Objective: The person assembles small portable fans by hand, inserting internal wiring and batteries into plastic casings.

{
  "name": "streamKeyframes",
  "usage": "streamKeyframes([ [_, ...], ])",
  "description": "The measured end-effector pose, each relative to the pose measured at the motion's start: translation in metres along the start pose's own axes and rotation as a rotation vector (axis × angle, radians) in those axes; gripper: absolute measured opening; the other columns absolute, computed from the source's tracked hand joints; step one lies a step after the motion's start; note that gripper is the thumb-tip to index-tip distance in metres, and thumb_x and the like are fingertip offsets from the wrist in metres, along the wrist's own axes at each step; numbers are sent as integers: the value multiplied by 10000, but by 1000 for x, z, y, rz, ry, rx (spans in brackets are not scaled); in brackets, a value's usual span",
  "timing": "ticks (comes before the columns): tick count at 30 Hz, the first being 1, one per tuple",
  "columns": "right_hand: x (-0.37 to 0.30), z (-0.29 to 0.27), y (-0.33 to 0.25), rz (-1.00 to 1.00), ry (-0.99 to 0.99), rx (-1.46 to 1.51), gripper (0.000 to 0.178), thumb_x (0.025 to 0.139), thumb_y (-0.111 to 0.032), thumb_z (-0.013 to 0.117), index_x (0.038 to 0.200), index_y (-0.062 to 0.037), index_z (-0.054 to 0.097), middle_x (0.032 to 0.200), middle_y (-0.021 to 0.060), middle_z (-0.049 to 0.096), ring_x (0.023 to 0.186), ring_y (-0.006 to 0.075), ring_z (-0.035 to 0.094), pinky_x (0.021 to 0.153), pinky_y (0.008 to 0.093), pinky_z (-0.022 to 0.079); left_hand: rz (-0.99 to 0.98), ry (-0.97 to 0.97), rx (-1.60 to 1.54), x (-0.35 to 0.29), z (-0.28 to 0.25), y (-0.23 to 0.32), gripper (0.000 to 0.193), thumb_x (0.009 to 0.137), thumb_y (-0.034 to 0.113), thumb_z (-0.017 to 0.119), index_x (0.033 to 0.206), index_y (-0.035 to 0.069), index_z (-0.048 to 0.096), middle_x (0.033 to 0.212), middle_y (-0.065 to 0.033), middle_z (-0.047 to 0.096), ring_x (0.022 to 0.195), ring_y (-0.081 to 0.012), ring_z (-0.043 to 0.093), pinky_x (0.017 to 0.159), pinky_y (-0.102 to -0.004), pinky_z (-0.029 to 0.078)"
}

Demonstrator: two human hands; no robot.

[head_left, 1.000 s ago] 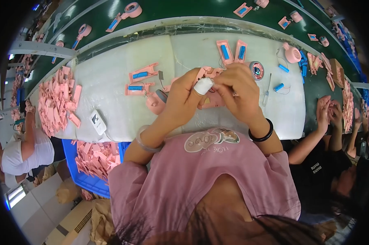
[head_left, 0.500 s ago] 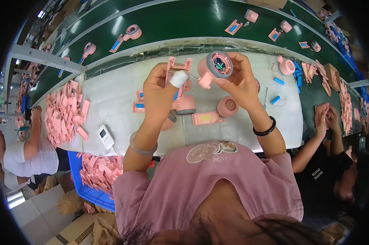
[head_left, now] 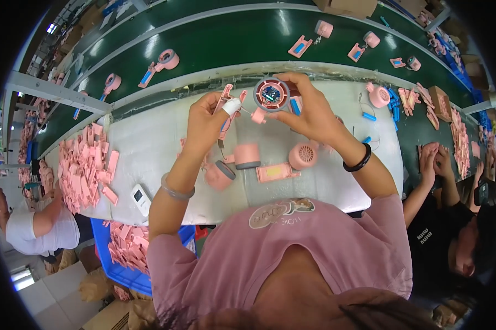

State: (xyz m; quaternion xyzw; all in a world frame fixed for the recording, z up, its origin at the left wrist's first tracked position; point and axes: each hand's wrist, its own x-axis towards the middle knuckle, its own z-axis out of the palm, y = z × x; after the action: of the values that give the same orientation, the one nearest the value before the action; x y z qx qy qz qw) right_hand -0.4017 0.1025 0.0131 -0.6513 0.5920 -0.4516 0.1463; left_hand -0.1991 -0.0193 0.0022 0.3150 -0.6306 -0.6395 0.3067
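Observation:
My left hand (head_left: 206, 124), a white wrap on its thumb, grips a pink plastic handle shell (head_left: 226, 99). My right hand (head_left: 314, 113) holds a round pink fan head (head_left: 257, 116) by its rim. Its open face is toward me, showing a grey ring and a circuit board (head_left: 271, 95) with small lit spots. A thin wire seems to run between shell and head. Below on the table lie a pink fan head with a grey band (head_left: 247, 156), a tilted one (head_left: 220, 175), a grilled one (head_left: 303, 156) and a flat pink shell (head_left: 275, 172).
Pink shells are heaped at left (head_left: 86, 170), near a white device with a small screen (head_left: 140, 199). A blue bin (head_left: 113, 269) of pink parts stands below. Fan parts lie along the green conveyor (head_left: 226, 41). Blue batteries (head_left: 393, 104) sit at right. Co-workers flank me.
The fan head has moved left and turned its open face more toward me. The handle shell has tilted in my left hand. My view has shifted slightly.

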Motion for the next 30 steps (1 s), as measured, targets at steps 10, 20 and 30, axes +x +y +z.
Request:
streamKeyframes([
  [10, 126, 47, 133, 1, 0, -149, 660, 760, -232, 745, 1225, -9, 333, 1141, 186, 536, 1022, 298, 594, 851, 362, 480, 168, 290, 739, 174, -20, -49, 260, 747, 304, 668, 855, 67, 664, 758, -136, 657, 713, -309, 640, 628, -391, 483],
  [20, 148, 36, 183, -105, -29, -603, 349, 831, -241, 624, 1103, -44, 528, 1007, 163, 625, 945, 341, 580, 836, 424, 444, -26, 415, 832, 233, -56, -97, 336, 741, 419, 682, 807, 89, 667, 815, -153, 661, 794, -347, 636, 680, -428, 501],
  [30, 122, -59, 223, -196, -367, -1331, 261, 769, -67, 554, 1022, -89, 613, 1092, 100, 599, 1159, 266, 485, 1065, 390, 293, -2, 471, 937, 230, -55, -91, 407, 726, 468, 693, 886, 94, 681, 803, -140, 669, 775, -319, 646, 682, -401, 495],
])
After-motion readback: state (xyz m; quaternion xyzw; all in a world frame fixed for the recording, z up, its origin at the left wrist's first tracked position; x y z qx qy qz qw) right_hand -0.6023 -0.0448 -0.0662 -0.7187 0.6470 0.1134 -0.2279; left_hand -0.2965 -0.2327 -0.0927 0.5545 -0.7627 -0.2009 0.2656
